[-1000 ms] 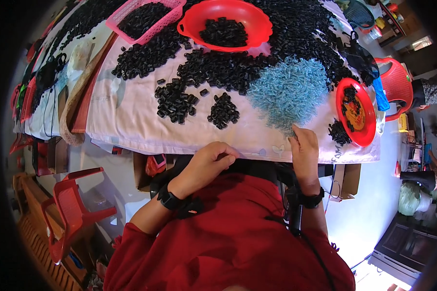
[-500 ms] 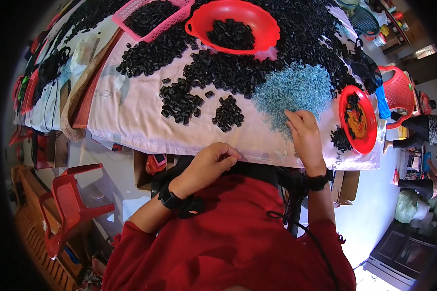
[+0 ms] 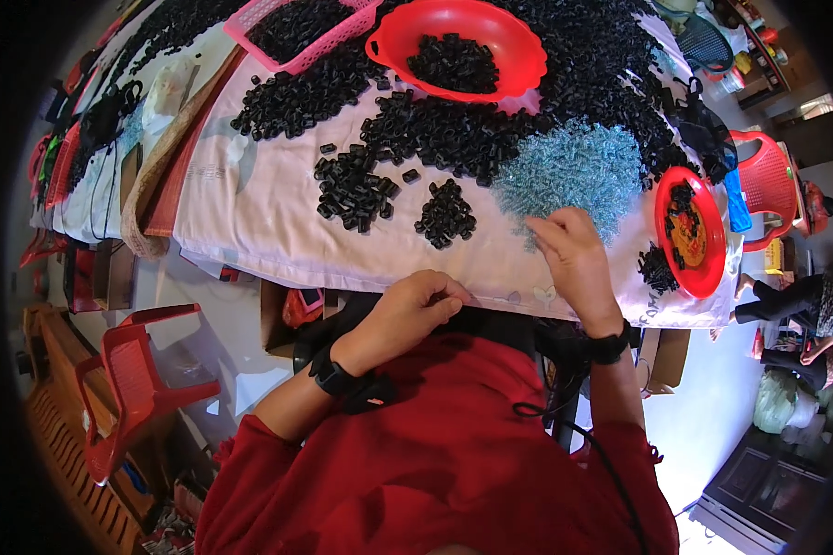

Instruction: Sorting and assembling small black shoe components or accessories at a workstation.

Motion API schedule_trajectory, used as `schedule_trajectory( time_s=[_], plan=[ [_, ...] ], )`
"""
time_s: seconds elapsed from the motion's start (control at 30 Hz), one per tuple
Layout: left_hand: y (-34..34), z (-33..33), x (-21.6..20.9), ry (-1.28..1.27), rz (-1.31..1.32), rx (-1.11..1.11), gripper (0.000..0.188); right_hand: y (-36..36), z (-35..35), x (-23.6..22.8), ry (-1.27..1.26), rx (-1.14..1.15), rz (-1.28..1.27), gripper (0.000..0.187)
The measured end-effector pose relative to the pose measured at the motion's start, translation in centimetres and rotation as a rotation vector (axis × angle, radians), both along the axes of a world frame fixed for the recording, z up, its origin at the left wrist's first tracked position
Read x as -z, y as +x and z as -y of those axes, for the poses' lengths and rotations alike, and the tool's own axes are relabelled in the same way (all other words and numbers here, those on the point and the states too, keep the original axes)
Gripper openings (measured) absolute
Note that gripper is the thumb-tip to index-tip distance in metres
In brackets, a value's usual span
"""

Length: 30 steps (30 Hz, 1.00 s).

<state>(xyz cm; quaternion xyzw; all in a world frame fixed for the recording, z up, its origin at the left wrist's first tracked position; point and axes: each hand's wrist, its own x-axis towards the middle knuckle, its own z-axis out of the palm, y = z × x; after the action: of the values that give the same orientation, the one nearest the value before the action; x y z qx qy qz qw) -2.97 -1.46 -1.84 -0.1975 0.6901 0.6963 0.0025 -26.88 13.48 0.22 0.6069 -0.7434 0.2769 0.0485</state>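
My left hand [image 3: 409, 314] is closed at the table's near edge, thumb against the curled fingers; anything between them is too small to make out. My right hand [image 3: 578, 273] hangs over the near side of a heap of small clear bluish pieces [image 3: 578, 171], its fingertips pinched together. Whatever that pinch holds is not visible. Left of the heap lie a small pile of black pieces [image 3: 445, 215] and a larger pile of short black tube-like pieces [image 3: 354, 190]. Many more black pieces [image 3: 444, 139] spread behind them on the pale cloth [image 3: 259, 217].
A red bowl [image 3: 389, 51] with black pieces stands at the back, beside a pink basket [image 3: 305, 57]. At right is a red plate [image 3: 703, 277] holding black and orange bits. A red chair [image 3: 139, 388] stands on the floor at left. Other people [image 3: 810, 305] are at far right.
My right hand has shifted slightly left and nearer along the clear heap, its fingertips still together. My left hand stays closed at the table edge. The whole view has shifted a little.
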Motion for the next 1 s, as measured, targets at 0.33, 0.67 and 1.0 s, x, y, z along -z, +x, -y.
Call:
schedule_trajectory(
  time_s=[0.33, 0.67, 1.0],
  plan=[
    [0.2, 0.2, -1.0, -0.021, 0.05, 0.011, 0.016, -1.8, -3.9, -0.4, 0.037, 0.27, 0.121, 0.03],
    [-0.2, -0.3, -0.1, -0.067, -0.028, 0.045, 0.014, 0.6, -5.9, 1.3, 0.086, 0.215, 0.083, 0.032],
    [0.4, -0.1, -0.2, -0.034, 0.005, 0.008, 0.015, 2.7, -4.8, 0.4, -0.034, 0.303, 0.25, 0.016]
  ],
)
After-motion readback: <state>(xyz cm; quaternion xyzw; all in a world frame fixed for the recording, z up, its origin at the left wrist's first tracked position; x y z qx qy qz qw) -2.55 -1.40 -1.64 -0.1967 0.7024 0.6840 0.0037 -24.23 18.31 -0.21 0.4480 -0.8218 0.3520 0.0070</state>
